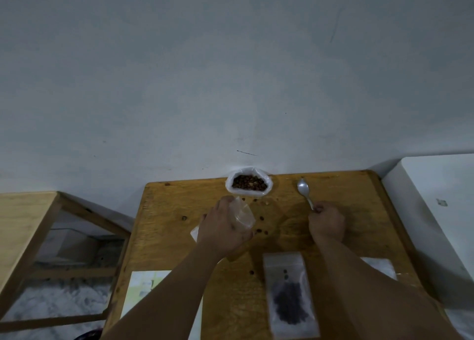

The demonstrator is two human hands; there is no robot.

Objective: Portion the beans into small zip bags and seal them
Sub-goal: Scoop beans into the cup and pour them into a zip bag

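Nearest on the scuffed brown wooden table (166,224), at about 5 o'clock, a flat clear zip bag holding dark beans (289,297) lay on the wood. A pale printed sheet (146,288) sat at 7 o'clock by the near-left edge, and a crumpled bit of white plastic (379,266) showed at 4 o'clock, partly hidden behind the right forearm.

Up at mid-table, the left hand (223,230) had its fingers curled round a small empty clear zip bag (243,212) and held it raised above the wood, its mouth pointing toward 12 o'clock. Just beside it, a few loose brown beans (261,230) lay scattered on the wood between the two hands.

Over at 2 o'clock, the right hand (327,223) was closed tight on the handle end of a silver metal spoon (304,187). Its bowl lay face up, and nothing could be made out in it.

At 12 o'clock, hard against the grey wall (230,83), stood the open white plastic sack (229,187), its top rolled down and brown beans (248,183) heaped inside, well apart from the spoon.
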